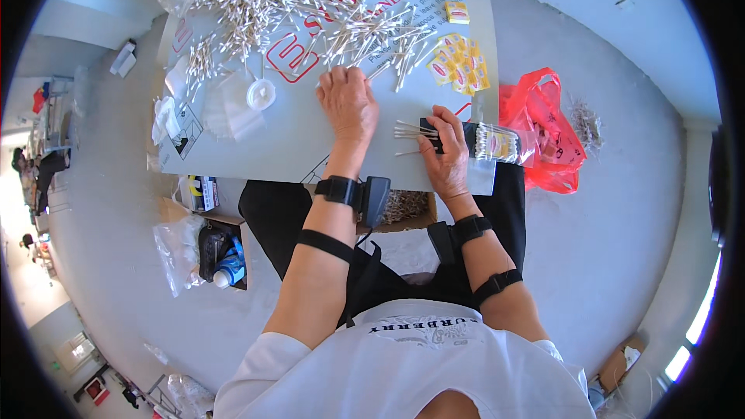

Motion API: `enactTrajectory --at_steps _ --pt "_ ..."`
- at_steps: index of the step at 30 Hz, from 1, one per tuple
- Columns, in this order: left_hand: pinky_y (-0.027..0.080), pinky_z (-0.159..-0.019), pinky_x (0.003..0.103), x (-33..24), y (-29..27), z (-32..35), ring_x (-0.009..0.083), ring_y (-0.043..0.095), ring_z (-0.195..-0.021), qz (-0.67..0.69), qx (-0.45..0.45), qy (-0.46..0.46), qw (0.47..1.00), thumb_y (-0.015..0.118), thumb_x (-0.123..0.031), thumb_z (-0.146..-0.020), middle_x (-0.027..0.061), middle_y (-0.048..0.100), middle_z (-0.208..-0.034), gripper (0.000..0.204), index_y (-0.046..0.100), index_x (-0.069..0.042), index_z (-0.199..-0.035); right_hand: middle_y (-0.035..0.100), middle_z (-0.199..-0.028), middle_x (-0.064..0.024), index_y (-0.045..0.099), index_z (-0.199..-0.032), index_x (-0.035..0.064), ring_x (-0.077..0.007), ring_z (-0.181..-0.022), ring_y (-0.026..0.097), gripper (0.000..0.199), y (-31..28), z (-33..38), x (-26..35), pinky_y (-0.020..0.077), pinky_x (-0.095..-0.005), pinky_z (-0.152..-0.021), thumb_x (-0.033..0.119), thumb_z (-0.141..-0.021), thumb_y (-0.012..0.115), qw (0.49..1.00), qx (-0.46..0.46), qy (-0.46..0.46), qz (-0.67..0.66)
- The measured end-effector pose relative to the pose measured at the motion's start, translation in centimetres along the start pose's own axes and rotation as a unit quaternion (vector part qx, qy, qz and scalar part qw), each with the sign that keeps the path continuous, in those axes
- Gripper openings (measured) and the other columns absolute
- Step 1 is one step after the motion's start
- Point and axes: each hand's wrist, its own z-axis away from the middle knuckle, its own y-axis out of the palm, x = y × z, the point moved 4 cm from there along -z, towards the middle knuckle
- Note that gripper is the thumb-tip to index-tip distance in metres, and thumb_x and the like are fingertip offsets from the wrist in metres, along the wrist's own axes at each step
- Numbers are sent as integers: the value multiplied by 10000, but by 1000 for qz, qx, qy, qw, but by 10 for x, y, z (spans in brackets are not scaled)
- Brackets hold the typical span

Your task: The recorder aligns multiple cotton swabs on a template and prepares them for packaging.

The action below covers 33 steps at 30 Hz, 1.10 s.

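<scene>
My left hand is closed, knuckles up, at the near edge of a large heap of loose cotton swabs. Its fingertips are hidden, so what they grip cannot be made out. To the right, my right hand closes its thumb and fingers on several cotton swabs, whose tips point left over a flat black piece. Right of that hand, a clear packet lies at the table's edge, with a row of swabs and a yellow label inside.
Yellow cards lie at the table's right side. A round white tub stands left among clear bags. A red plastic bag hangs at the right. Below are a carton of swabs and a box with a bottle.
</scene>
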Motion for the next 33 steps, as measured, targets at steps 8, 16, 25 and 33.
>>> enactTrajectory --at_steps 8,16,25,33 --pt "367 -794 434 -3 -23 53 301 504 -940 45 47 7 998 714 -58 -746 67 535 -901 179 589 -111 -863 553 -1284 -170 608 -1133 -14 -348 -1169 554 303 -8 1 -10 464 -401 -986 -30 -832 621 997 -18 31 -66" --pt "408 -773 433 -42 9 12 295 536 -890 115 59 18 992 722 -135 -754 55 582 -845 134 621 -100 -834 554 -1295 -157 614 -1141 -5 -354 -1196 524 316 -3 1 -8 441 -421 -1005 -29 -826 600 999 -27 17 -36" --pt "407 -769 448 -24 15 11 314 545 -904 -9 59 -25 998 707 -128 -770 80 588 -861 124 595 -87 -805 590 -1256 -118 629 -1125 14 -339 -1198 515 325 2 -2 -4 428 -445 -1000 -4 -802 610 996 13 -59 69" --pt "411 -762 440 -33 -3 31 307 532 -882 84 170 58 980 726 -64 -721 71 573 -844 155 616 -91 -827 569 -1294 -138 610 -1166 3 -365 -1238 490 344 -3 0 -7 423 -445 -1031 13 -822 614 999 -16 -28 24"
